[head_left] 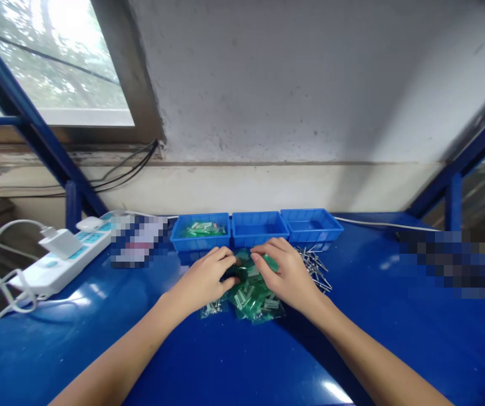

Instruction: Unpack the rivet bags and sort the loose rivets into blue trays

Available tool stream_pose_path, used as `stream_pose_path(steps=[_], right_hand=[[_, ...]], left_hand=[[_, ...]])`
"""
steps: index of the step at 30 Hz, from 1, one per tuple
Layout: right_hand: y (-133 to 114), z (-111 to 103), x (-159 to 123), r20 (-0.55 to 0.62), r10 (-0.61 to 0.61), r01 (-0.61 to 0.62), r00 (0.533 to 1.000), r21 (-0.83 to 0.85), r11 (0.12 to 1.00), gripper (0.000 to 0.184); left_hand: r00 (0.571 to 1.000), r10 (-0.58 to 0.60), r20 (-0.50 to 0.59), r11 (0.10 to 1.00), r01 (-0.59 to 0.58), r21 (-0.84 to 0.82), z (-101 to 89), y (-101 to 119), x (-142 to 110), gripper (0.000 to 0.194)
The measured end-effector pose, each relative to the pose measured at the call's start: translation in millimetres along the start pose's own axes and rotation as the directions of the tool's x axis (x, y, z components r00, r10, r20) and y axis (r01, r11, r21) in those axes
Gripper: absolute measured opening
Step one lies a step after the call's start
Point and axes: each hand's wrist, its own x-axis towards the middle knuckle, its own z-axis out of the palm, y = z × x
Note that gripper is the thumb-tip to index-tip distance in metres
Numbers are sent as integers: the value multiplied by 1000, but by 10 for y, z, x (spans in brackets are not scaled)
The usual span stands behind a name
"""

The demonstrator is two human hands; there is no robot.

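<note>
A pile of green clear plastic bags (253, 301) with small white pieces inside lies on the blue table before me. My left hand (212, 273) is at the pile's left side, with green plastic between its curved thumb and fingers. From the right, my right hand (287, 273) bends over the top of the same plastic, thumb and fingertips close together on it. The fingers partly hide the bag they grip. Close below my left hand is a small clear bag of metal parts (214, 307). Loose metal rods or screws (316, 268) lie just beyond my right hand.
Three blue bins stand in a row behind the hands: the left bin (202, 243) holds green bags, beside the middle bin (260, 230) and right bin (313, 225). A white power strip (62, 268) with plugs and cables lies left, near a blurred phone-like object (139, 242).
</note>
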Motion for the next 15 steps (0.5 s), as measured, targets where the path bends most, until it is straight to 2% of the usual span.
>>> stream_pose_path(steps=[4, 7, 9, 11, 15], right_hand=[[1, -6, 2, 14, 1, -1, 1000, -15, 1000, 21], [4, 14, -2, 47, -14, 15, 999, -12, 1000, 21], [9, 26, -3, 61, -16, 17, 998, -10, 1000, 22], [12, 32, -2, 67, -12, 13, 998, -15, 1000, 22], [8, 40, 1, 99, -5, 7, 995, -22, 1000, 21]], left_hand=[[996, -90, -26, 995, 89, -35, 9, -38, 0, 13], [968, -212, -137, 971, 192, -144, 9, -73, 10, 13], [942, -272, -195, 957, 244, -157, 24, -107, 11, 14], [943, -276, -184, 960, 264, -88, 53, -151, 3, 17], [959, -270, -84, 960, 274, 50, 116, -201, -19, 36]])
